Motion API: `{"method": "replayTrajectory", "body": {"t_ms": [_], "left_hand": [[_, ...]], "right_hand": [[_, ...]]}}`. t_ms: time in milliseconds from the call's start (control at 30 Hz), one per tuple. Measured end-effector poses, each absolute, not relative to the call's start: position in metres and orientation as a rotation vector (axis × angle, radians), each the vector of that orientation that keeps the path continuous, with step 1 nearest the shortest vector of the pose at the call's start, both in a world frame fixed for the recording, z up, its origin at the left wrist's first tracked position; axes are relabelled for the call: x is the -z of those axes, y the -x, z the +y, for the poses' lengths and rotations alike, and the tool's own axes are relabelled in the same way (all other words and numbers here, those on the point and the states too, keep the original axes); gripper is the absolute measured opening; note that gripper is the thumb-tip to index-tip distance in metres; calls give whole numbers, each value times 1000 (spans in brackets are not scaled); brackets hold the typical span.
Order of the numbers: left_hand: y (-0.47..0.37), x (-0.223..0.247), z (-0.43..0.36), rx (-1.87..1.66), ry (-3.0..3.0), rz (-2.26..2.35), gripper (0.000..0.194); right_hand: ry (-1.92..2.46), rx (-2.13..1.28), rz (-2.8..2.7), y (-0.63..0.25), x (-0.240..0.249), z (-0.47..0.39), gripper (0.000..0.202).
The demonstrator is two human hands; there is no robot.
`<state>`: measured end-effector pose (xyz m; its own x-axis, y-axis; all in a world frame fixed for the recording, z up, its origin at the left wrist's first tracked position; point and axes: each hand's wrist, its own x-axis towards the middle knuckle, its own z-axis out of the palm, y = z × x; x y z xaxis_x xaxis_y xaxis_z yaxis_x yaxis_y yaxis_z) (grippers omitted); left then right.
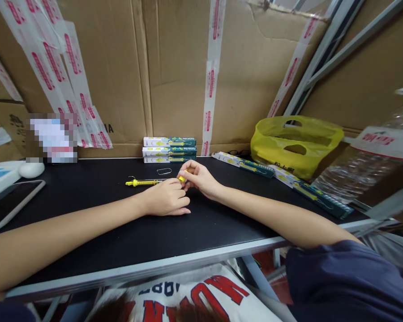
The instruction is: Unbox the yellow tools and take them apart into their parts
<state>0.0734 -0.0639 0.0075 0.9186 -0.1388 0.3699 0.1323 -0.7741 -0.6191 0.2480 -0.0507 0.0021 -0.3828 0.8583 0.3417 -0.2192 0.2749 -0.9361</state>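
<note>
Head view: the right hand pinches a small yellow piece beside the left hand, whose grip cannot be told. Fine handling appears in hand; further movement would call for steady fingertips. The yellow tool lies on the black tabletop, long axis left-right, hooked end leftward.

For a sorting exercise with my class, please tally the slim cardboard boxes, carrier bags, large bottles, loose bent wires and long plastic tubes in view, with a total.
Slim white-and-green cardboard boxes: 5
Yellow plastic carrier bag: 1
Large clear plastic bottle: 1
Loose bent metal wire: 1
Slender yellow-and-clear plastic tube: 1
Total: 9
</note>
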Motion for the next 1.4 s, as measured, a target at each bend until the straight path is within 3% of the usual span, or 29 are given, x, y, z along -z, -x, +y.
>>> {"method": "replayTrajectory", "body": {"t_ms": [1400], "left_hand": [[-70, -5, -64, 491, 2425, -57, 39]], "right_hand": [[761, -1225, -1528, -252, 1, -47, 42]]}}
